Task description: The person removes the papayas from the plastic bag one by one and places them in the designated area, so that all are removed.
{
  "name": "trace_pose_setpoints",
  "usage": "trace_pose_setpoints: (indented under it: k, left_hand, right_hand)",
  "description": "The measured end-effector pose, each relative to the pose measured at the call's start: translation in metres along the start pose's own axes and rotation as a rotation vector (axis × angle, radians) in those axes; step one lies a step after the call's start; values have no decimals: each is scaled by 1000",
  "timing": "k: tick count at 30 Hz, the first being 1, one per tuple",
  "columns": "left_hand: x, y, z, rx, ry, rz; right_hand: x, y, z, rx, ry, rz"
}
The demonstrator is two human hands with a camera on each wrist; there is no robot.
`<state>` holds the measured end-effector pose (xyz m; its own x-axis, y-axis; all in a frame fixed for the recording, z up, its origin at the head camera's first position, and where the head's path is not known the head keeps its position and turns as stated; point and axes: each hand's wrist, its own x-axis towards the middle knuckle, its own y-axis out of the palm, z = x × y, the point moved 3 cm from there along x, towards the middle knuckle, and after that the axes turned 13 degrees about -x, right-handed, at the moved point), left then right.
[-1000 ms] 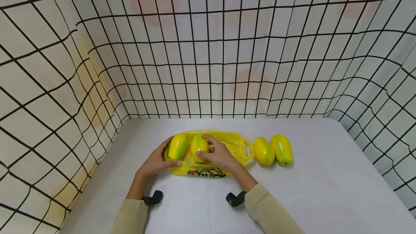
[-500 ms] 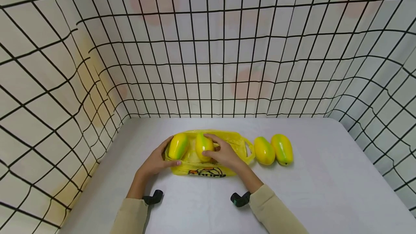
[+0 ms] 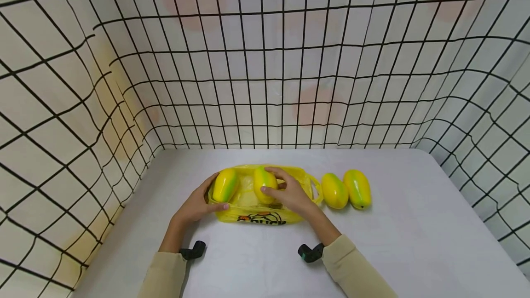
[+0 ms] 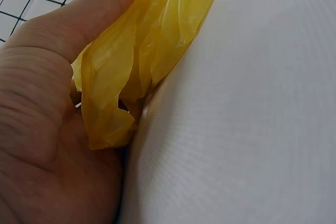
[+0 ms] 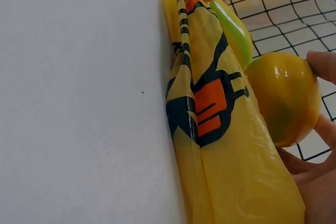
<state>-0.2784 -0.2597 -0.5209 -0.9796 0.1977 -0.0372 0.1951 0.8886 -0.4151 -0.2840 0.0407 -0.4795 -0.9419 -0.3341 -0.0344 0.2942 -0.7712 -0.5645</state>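
Note:
My left hand (image 3: 194, 206) grips the left end of a yellow plastic bag (image 3: 225, 216), thumb over its front rim. A glossy yellow mango (image 3: 225, 186) with a green streak lies in the bag against that hand's fingers, which are partly hidden behind it. In the left wrist view, crumpled bag film (image 4: 110, 87) sits between thumb and palm. Over the middle of the bag, a second mango (image 3: 265, 185) is held upright by my right hand (image 3: 291, 194), fingers at its far side and thumb at its near side. The right wrist view shows this mango (image 5: 286, 98) above the bag's rim.
Right of the bag, beside its handle loop (image 3: 319, 192), two more mangoes stand close together, a nearer one (image 3: 335, 191) and a farther one (image 3: 357, 189). All lie on a white table (image 3: 414, 233). A black wire grid (image 3: 283, 79) encloses the back and sides.
My right hand has shifted a little to the right with its mango, widening the gap to the other mango in the bag. The left hand has kept its place on the bag.

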Motion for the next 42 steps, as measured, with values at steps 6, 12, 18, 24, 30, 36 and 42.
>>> trace_pose_setpoints:
  k: [6,12,18,24,30,36,42]
  left_hand:
    - [0,0,-4,1,-1,-5]
    - [-2,1,-5,17,-6,-5]
    - [-2,1,-3,-7,-14,-2]
    - [-1,1,-1,-6,-17,-6]
    - [-1,2,0,-5,-22,-10]
    - [-2,3,1,-7,-20,-14]
    - [0,1,0,-5,-12,-12]
  right_hand:
    - [-3,-10,2,9,0,-26]
    - [-7,-15,0,16,8,-37]
    - [-12,-21,1,20,-27,-43]
    - [-14,-27,-3,14,-37,-54]
    - [-18,-31,-2,74,-45,-48]
    - [-20,-36,-3,96,-77,-55]
    - [-25,-45,-4,108,-51,-65]
